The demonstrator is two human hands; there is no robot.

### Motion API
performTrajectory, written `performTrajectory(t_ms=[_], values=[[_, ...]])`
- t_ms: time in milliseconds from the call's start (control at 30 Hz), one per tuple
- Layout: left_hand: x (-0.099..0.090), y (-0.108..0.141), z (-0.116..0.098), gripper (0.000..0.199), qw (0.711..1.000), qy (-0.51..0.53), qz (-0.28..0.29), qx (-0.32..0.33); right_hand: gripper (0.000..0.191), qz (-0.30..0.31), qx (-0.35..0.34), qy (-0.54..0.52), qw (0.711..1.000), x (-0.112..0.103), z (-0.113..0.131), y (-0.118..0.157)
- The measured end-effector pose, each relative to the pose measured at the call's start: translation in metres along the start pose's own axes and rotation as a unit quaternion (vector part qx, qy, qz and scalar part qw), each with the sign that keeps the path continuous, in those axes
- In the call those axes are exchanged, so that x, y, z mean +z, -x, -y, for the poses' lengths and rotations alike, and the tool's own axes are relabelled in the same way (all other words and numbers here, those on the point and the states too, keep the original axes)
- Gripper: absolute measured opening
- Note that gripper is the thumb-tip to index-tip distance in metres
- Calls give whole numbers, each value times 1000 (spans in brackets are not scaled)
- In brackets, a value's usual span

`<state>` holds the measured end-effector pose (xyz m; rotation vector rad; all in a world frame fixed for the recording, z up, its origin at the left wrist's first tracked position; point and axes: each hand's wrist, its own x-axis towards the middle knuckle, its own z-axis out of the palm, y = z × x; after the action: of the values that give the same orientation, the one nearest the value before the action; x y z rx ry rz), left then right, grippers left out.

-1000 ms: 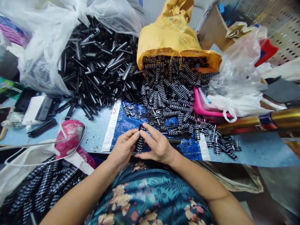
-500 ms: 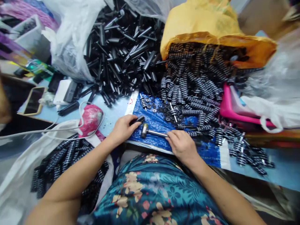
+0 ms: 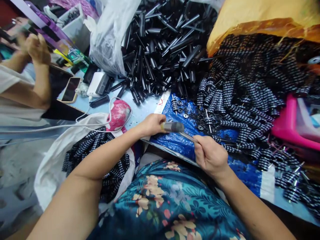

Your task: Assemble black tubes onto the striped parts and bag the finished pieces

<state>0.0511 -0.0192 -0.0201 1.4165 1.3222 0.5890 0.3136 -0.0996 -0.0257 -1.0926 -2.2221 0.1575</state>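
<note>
My right hand (image 3: 211, 155) is closed around the metal handle of a small hammer (image 3: 173, 126). The hammer's head, dark at one end and yellowish at the other, is raised and stands right by the fingertips of my left hand (image 3: 153, 124). My left fingers are pinched over the blue plastic sheet (image 3: 172, 146); the short black tube seen in them before is now hidden behind the hammer head. Past the hands lie small black rings (image 3: 185, 115) and a ribbed black roller (image 3: 207, 120) with a metal shaft.
Black tubes (image 3: 150, 63) are heaped at the back, beside ribbed rollers (image 3: 232, 86) spilling from a yellow sack (image 3: 262, 16). A pink bin (image 3: 287, 123) stands right. Left are a phone (image 3: 71, 90), a cable-wrapped red-and-white bundle (image 3: 118, 115), a white sack (image 3: 47, 166) of rollers and another person's hands (image 3: 37, 50).
The hammer has been lifted, its head now in front of my left fingertips. My right hand has turned into a firmer fist. The view has swung left, showing another person's arms.
</note>
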Motion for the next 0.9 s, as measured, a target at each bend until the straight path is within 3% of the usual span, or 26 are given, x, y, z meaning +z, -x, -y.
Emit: performTrajectory(t_ms=[100, 200, 267, 333, 367, 467, 533, 600, 667, 733, 800, 833, 900], values=[[1, -7, 0, 27, 994, -93, 50, 9, 29, 23, -64, -24, 997, 4, 7, 4], [5, -10, -4, 23, 990, -132, 41, 24, 21, 89, -71, 21, 993, 9, 10, 7], [0, -4, -9, 20, 987, -157, 26, 31, 20, 82, -61, 2, 995, 7, 8, 10], [-19, 14, -15, 19, 983, -175, 39, 34, 22, 57, -48, -27, 997, 1, 1, 16], [-33, 27, -18, 18, 981, -177, 66, 29, 23, 47, -42, -24, 998, -3, -3, 20], [-80, 73, -23, 22, 967, -127, 223, -13, 23, 38, -26, 57, 997, -10, -17, 32], [-98, 95, -24, 27, 963, -119, 241, -34, 19, 45, -16, 107, 993, -6, -24, 36], [-98, 98, -25, 23, 969, -158, 188, -18, 16, 48, -16, 120, 991, 4, -26, 33], [-88, 80, -23, 15, 973, -226, 47, 19, 17, 50, -23, 119, 991, 12, -22, 27], [-82, 50, -22, 13, 945, -290, -144, 39, 19, 54, -23, 115, 992, 14, -15, 21], [-83, 17, -22, 16, 901, -340, -270, 8, 20, 57, -20, 98, 993, 8, -12, 19], [-87, 2, -22, 20, 885, -365, -287, -27, 19, 58, -17, 87, 994, 2, -14, 20], [-97, -25, -18, 32, 860, -422, -261, -117, 18, 53, 1, 85, 995, -16, -25, 20]])
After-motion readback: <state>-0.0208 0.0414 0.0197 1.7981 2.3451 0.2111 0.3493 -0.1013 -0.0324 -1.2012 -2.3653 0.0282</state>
